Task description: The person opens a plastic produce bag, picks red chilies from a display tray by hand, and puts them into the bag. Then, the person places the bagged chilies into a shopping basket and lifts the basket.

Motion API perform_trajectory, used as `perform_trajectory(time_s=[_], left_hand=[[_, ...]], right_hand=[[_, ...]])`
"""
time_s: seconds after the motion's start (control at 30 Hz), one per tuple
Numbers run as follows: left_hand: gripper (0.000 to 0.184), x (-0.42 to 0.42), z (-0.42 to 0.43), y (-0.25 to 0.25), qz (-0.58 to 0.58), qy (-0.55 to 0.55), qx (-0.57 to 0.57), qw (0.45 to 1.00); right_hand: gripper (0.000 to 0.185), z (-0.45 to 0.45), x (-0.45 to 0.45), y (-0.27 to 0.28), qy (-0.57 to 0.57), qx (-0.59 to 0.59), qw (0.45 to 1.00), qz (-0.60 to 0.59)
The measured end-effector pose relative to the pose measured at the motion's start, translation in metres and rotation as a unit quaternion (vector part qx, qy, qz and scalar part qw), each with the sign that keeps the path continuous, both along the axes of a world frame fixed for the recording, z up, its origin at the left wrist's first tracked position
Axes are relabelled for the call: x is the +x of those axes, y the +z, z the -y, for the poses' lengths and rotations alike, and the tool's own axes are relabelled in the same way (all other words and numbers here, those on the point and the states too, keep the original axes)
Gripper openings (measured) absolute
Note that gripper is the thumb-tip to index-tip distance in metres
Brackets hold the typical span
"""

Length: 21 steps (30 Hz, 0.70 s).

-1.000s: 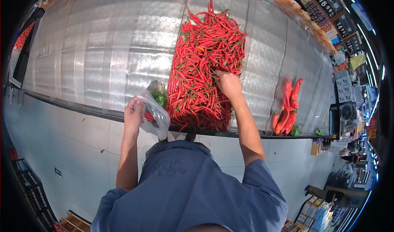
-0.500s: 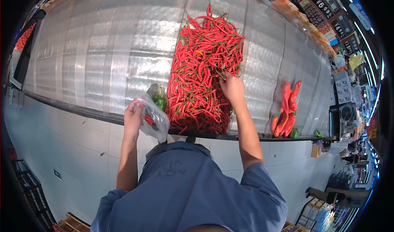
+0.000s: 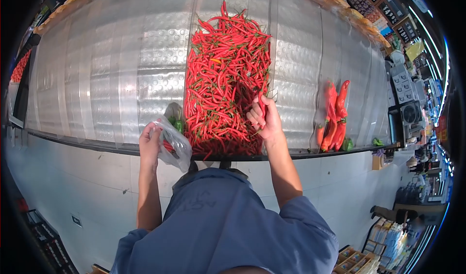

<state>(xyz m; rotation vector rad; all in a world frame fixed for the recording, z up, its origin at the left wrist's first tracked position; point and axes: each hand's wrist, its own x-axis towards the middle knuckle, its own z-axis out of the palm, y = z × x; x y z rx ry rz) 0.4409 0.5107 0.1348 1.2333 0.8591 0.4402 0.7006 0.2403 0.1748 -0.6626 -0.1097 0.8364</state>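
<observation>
My left hand (image 3: 151,137) is closed on the rim of a clear plastic bag (image 3: 178,147), which hangs at the counter's front edge. Some red chilies show through the plastic. Over the right side of a long heap of thin red chilies (image 3: 218,80), my right hand (image 3: 266,118) is raised palm up, its fingers curled around a few red chilies (image 3: 262,104). Their green stems stick out past the fingertips. How many the hand holds is partly hidden by the fingers. A single yellow-orange chili (image 3: 215,60) lies among the red ones.
Green peppers (image 3: 178,125) lie behind the bag, left of the heap. Larger red peppers (image 3: 333,119) lie on the metal counter (image 3: 296,80) at right, with a green pepper (image 3: 347,144) beside them. Price signs (image 3: 388,13) stand at the far right. A person (image 3: 395,214) is in the aisle.
My right hand has come up from the heap toward me and turned palm up, now with chilies in its fingers. My left hand still holds the bag. The whole view has shifted slightly.
</observation>
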Motion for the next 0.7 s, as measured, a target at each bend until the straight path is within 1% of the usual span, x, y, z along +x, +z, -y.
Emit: perform_trajectory(time_s=[0.07, 0.1, 0.2, 0.27, 0.33, 0.4, 0.43, 0.47, 0.53, 0.6, 0.67, 0.7], left_hand=[[0.025, 0.002, 0.004, 0.005, -0.002, 0.01, 0.002, 1.0], [0.025, 0.002, 0.005, 0.006, -0.004, 0.009, 0.003, 1.0], [0.025, 0.003, 0.008, 0.007, -0.009, 0.014, 0.007, 1.0], [0.024, 0.001, 0.009, 0.007, -0.005, 0.012, 0.009, 1.0], [0.024, 0.0, 0.007, 0.0, 0.001, 0.016, 0.008, 1.0], [0.024, -0.002, 0.007, -0.001, 0.008, 0.018, 0.006, 1.0], [0.024, -0.002, 0.008, 0.001, 0.008, 0.017, 0.005, 1.0], [0.024, -0.003, 0.008, 0.002, 0.007, 0.015, 0.004, 1.0], [0.024, -0.004, 0.008, 0.001, 0.007, 0.016, 0.006, 1.0], [0.024, -0.004, 0.008, 0.0, 0.006, 0.017, 0.008, 1.0], [0.027, -0.004, 0.007, -0.002, 0.002, 0.021, 0.012, 1.0], [0.027, -0.004, 0.007, -0.001, 0.002, 0.021, 0.011, 1.0]], right_hand=[[0.024, 0.001, -0.006, 0.004, -0.025, 0.011, 0.999, -0.045], [0.024, 0.003, -0.008, 0.003, -0.026, 0.011, 0.998, -0.047], [0.022, 0.008, -0.012, 0.004, -0.023, -0.006, 0.999, -0.031], [0.023, 0.011, -0.014, 0.007, -0.017, 0.017, 1.0, 0.001], [0.024, 0.017, -0.014, 0.005, -0.013, 0.039, 0.999, -0.008], [0.017, 0.022, -0.014, 0.003, -0.045, 0.031, 0.998, -0.033], [0.012, 0.026, -0.013, 0.0, -0.048, 0.045, 0.997, -0.035], [0.012, 0.03, -0.012, -0.004, -0.047, 0.045, 0.997, -0.036], [0.012, 0.042, -0.007, -0.017, -0.039, 0.061, 0.997, 0.009], [0.015, 0.048, -0.006, -0.023, -0.035, 0.056, 0.998, 0.014], [0.013, 0.048, -0.008, -0.018, -0.124, -0.074, 0.99, 0.002], [0.01, 0.052, -0.008, -0.014, -0.11, -0.09, 0.99, 0.001]])
